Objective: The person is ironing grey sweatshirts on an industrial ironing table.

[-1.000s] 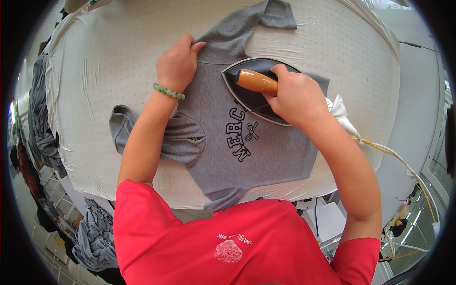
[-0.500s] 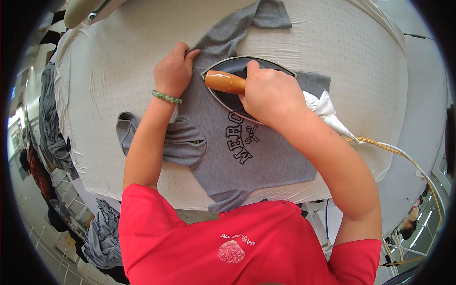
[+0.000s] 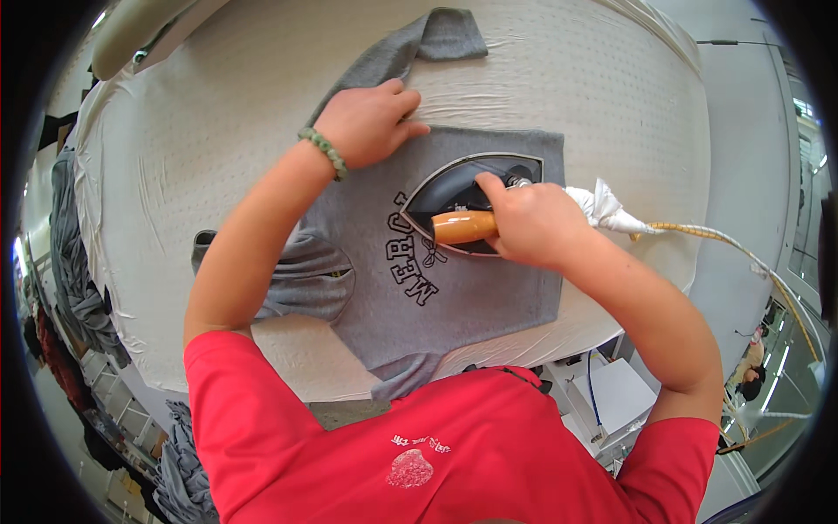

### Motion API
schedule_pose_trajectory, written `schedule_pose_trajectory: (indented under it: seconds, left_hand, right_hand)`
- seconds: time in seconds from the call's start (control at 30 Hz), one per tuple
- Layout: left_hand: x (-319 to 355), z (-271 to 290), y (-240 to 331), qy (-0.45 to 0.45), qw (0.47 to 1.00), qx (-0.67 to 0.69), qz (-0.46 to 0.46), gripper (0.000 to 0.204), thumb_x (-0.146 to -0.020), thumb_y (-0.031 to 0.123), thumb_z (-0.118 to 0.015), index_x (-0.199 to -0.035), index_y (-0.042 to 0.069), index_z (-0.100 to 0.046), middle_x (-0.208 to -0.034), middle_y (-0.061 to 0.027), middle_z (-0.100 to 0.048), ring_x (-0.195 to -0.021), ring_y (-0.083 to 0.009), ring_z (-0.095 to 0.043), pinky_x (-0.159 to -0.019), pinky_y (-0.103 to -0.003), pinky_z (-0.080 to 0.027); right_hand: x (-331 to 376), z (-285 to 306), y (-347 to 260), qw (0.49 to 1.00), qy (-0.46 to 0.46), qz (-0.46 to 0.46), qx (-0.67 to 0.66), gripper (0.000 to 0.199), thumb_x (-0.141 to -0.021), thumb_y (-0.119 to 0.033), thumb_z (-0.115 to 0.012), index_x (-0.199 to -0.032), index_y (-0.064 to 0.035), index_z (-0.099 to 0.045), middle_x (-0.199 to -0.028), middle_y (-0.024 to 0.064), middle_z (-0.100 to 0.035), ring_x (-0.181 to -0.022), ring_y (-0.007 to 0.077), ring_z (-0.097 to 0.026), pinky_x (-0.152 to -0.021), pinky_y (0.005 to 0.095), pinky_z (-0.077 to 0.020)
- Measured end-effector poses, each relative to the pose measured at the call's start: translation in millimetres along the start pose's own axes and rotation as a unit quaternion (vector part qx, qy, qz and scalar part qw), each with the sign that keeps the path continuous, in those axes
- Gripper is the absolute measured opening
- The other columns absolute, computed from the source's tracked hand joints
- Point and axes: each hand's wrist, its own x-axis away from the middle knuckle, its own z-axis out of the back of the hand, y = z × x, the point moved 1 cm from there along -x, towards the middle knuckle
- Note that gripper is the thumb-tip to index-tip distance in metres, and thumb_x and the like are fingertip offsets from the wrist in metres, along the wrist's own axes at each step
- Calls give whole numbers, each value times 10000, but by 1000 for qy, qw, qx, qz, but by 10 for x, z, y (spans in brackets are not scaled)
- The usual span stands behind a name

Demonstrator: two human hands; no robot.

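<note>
A grey hooded sweatshirt (image 3: 489, 297) with dark lettering and a small bow lies spread on the padded table, its hood toward the left. My right hand (image 3: 537, 223) is closed round the wooden handle of an iron (image 3: 436, 188). The iron rests flat on the sweatshirt's body, right of the lettering, its pointed tip toward the left. Over the base of the far sleeve lies my left hand (image 3: 368, 122), with thumb and fingers apart and fingertips partly hidden. A green bead bracelet (image 3: 323, 153) circles my left wrist.
White cloth wraps the iron's back end, where a yellow-and-white hose (image 3: 716, 240) runs off right. Grey garments (image 3: 74, 262) hang past the left edge of the pale padded table (image 3: 209, 113). A beige rounded arm (image 3: 131, 39) juts in at the far left.
The iron in my right hand has moved nearer to me, off the upper body and over the lower right part. My left hand has shifted right and loosened from its pinch on the sleeve.
</note>
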Motion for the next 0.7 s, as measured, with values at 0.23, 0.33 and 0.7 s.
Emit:
schedule_pose_trajectory:
  seconds: [0.23,0.33,0.7]
  left_hand:
    - [-53,-29,-296,15,997,-23,-77,309,-1010,364,-653,-888,83,-608,-970,-104,-610,-799,-376,-662,-696,-511,-535]
    - [-38,-87,-462,47,992,-63,-98,328,-998,380,-665,-862,89,-598,-944,-92,-596,-782,-350,-661,-664,-483,-537]
    - [-82,-135,-606,115,982,-82,-125,306,-961,357,-712,-845,105,-583,-901,-56,-565,-737,-303,-644,-616,-435,-525]
  right_hand:
    - [-293,128,283,997,76,-15,24,505,-831,-239,-761,-1273,-55,-598,-803,206,-732,-768,420,-727,-704,517,-586]
    - [-420,205,266,998,53,21,36,457,-839,-232,-753,-1240,-59,-618,-814,208,-733,-793,421,-723,-733,514,-584]
    - [-804,436,14,996,51,56,52,395,-842,-225,-751,-1177,-54,-630,-813,201,-733,-797,417,-721,-731,517,-579]
